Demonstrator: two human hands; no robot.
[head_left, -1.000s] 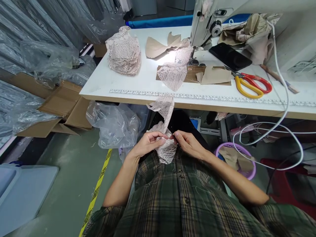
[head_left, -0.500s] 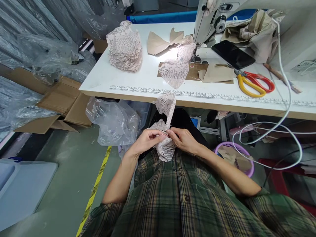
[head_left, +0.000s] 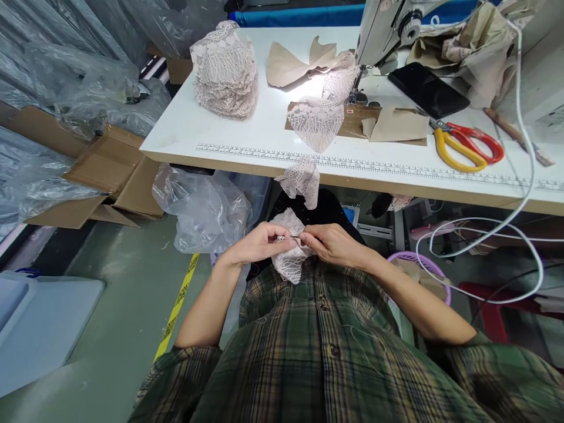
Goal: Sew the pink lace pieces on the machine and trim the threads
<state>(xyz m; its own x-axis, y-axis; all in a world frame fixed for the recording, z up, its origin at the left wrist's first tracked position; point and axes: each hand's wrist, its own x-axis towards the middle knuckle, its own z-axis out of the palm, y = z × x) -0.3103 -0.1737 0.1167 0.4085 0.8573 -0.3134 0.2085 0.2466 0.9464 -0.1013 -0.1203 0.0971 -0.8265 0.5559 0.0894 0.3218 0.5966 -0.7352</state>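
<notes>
Nearest, over the plaid shirt point(head_left: 282, 346), both elbows bend wide and the forearms slant inward and away, so that the hands meet in front of the body. The left hand point(head_left: 259, 242) is closed, thumb against fingers, pinching the edge of a cream lace piece point(head_left: 288, 269); the right hand point(head_left: 337, 244) pinches close beside it with thumb and bent forefinger, its back turned up. A thin line between the fingertips may be thread, too fine to be sure. The lace piece gathers under both hands and droops toward the shirt, so its handling looks under way rather than finished; how much of its edge is done cannot be read.

Farther, past the black trousers point(head_left: 326, 207), a lace flap point(head_left: 299, 178) shows at the near edge of the white table point(head_left: 174, 132); whether it joins the piece in hand cannot be told. Beyond the printed ruler point(head_left: 379, 168), a lace panel point(head_left: 318, 122) lies just left of the sewing machine point(head_left: 379, 32), touched by neither hand and seemingly left partway. At the far left, a stack of lace pieces point(head_left: 224, 73) stands well apart from the hands; whether those are done or waiting, the view does not settle
</notes>
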